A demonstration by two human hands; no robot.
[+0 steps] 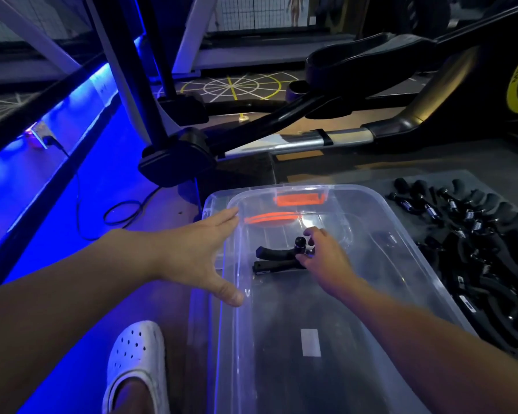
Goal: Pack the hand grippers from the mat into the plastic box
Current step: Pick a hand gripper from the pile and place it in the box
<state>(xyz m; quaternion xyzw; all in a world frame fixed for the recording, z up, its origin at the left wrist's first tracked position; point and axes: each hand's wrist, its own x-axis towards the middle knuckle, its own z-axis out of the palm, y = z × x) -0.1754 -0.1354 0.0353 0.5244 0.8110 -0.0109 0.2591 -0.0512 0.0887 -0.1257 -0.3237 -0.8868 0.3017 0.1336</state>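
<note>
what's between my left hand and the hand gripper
In the head view, only the plastic box's clear left wall and bare floor separate left hand from hand gripper.

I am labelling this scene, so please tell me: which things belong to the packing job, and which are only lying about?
Job: plastic box; hand gripper held by the right hand inside it; heap of hand grippers; mat; left hand on the box rim.
Lying about: white clog; black cable; exercise machine.
</note>
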